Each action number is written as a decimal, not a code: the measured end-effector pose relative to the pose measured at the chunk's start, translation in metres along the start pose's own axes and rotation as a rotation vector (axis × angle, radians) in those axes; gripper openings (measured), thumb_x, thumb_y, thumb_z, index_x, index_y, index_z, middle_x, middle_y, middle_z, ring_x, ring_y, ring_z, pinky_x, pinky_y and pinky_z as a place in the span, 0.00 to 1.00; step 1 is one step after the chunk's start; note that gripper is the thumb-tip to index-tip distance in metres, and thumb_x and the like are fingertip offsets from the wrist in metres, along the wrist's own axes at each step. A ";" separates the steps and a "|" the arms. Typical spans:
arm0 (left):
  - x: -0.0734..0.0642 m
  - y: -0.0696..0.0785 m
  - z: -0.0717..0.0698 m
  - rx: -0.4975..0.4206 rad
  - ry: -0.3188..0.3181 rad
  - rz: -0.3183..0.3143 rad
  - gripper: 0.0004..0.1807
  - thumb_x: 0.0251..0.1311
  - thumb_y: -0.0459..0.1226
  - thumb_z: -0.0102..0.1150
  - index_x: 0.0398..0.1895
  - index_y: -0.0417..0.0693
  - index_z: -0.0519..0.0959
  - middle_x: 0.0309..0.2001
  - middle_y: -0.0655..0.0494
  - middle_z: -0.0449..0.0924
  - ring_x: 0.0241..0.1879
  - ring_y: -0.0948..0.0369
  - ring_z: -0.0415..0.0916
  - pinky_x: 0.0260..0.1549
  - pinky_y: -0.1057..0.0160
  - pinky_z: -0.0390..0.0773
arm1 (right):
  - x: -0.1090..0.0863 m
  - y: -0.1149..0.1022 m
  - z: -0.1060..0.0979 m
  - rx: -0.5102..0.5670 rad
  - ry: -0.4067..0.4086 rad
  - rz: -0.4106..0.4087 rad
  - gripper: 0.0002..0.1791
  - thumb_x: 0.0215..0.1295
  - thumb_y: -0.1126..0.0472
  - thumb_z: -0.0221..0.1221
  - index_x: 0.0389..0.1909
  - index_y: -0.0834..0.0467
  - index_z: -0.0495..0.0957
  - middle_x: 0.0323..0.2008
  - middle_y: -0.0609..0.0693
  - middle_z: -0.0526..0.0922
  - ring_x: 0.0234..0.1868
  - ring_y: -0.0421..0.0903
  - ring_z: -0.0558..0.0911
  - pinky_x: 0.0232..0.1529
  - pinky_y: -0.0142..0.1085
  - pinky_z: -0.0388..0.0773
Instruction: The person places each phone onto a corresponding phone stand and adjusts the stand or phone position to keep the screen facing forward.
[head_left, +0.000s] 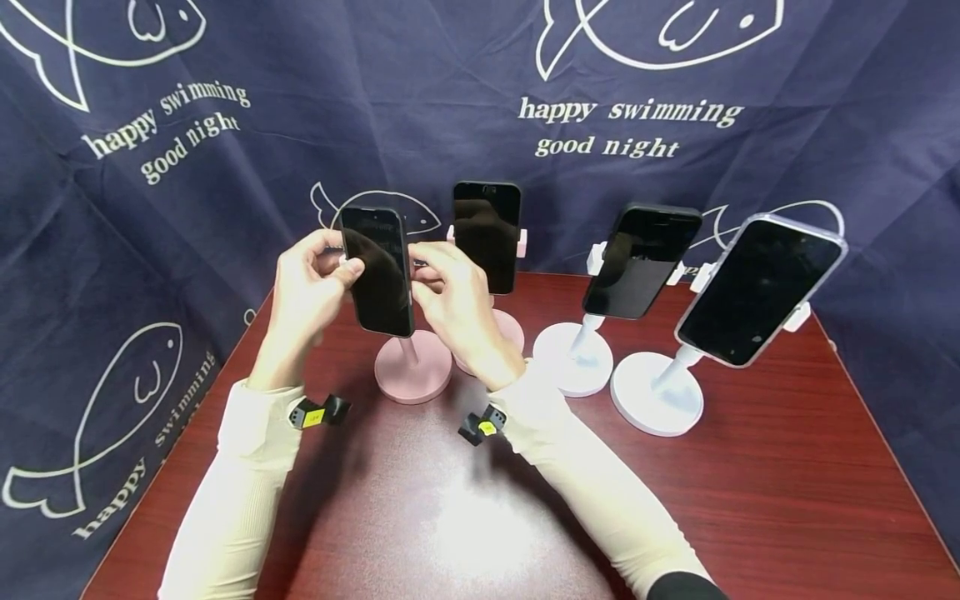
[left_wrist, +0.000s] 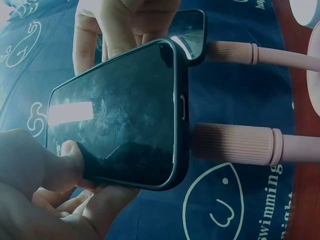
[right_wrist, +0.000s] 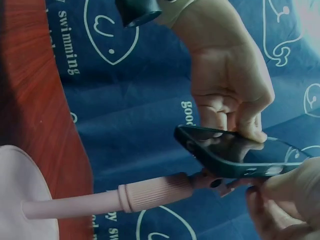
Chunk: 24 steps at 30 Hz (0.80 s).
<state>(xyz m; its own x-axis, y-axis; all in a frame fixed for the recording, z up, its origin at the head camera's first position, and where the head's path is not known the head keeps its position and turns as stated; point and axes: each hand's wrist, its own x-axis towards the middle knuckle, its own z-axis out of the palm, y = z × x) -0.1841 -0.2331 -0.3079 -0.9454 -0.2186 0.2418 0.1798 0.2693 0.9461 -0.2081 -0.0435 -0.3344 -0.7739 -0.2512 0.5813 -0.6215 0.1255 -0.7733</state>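
Observation:
A black smartphone [head_left: 381,279] stands upright, screen toward me, at the head of a pink phone stand [head_left: 412,373]. My left hand [head_left: 309,287] pinches the phone's left side, its thumb flat on the screen edge and the other fingers behind. At the opposite edge, my right hand [head_left: 459,304] curls thumb and fingers round the stand's clamp, right against the phone. The right wrist view shows the pink ribbed stem [right_wrist: 155,192] leading up to the phone's back. Much of the clamp is hidden behind the phone and fingers.
Just behind my right hand, another pink stand holds a black phone [head_left: 487,237]. Two white stands to the right carry a black phone [head_left: 641,260] and a phone with a pale rim [head_left: 761,287]. A dark blue fish-print cloth [head_left: 450,100] hangs behind the reddish wooden table [head_left: 810,467].

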 end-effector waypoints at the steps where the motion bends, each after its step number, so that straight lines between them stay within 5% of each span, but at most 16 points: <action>1: 0.000 0.000 0.000 -0.036 -0.011 -0.005 0.09 0.64 0.22 0.61 0.47 0.34 0.79 0.28 0.66 0.86 0.26 0.69 0.82 0.26 0.68 0.84 | 0.000 0.001 0.001 -0.009 0.014 -0.025 0.17 0.63 0.75 0.66 0.53 0.66 0.85 0.51 0.59 0.84 0.39 0.49 0.90 0.46 0.28 0.84; 4: -0.002 -0.002 0.000 -0.151 -0.043 -0.022 0.10 0.64 0.20 0.58 0.44 0.37 0.79 0.29 0.62 0.87 0.28 0.67 0.85 0.29 0.64 0.86 | -0.001 0.006 0.003 -0.039 0.062 -0.109 0.14 0.62 0.75 0.65 0.49 0.65 0.86 0.50 0.58 0.85 0.37 0.47 0.89 0.43 0.27 0.84; 12: -0.002 -0.004 0.000 -0.278 -0.083 -0.025 0.13 0.64 0.18 0.56 0.42 0.42 0.79 0.29 0.60 0.86 0.29 0.65 0.84 0.30 0.62 0.87 | -0.002 0.015 0.000 -0.066 0.097 -0.296 0.15 0.61 0.78 0.63 0.47 0.65 0.88 0.45 0.58 0.87 0.40 0.47 0.87 0.45 0.29 0.84; 24: -0.002 -0.003 -0.001 -0.271 -0.104 -0.016 0.15 0.64 0.16 0.54 0.42 0.42 0.79 0.32 0.59 0.88 0.30 0.64 0.86 0.31 0.60 0.87 | 0.002 0.022 -0.009 -0.222 0.032 -0.534 0.12 0.63 0.76 0.65 0.47 0.67 0.86 0.42 0.57 0.86 0.45 0.48 0.85 0.51 0.29 0.81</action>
<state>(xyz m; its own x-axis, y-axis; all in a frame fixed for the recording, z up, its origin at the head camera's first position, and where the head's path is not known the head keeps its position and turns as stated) -0.1823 -0.2348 -0.3109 -0.9690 -0.1195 0.2164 0.2176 0.0030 0.9760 -0.2240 -0.0322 -0.3481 -0.3468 -0.3061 0.8866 -0.9349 0.1888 -0.3005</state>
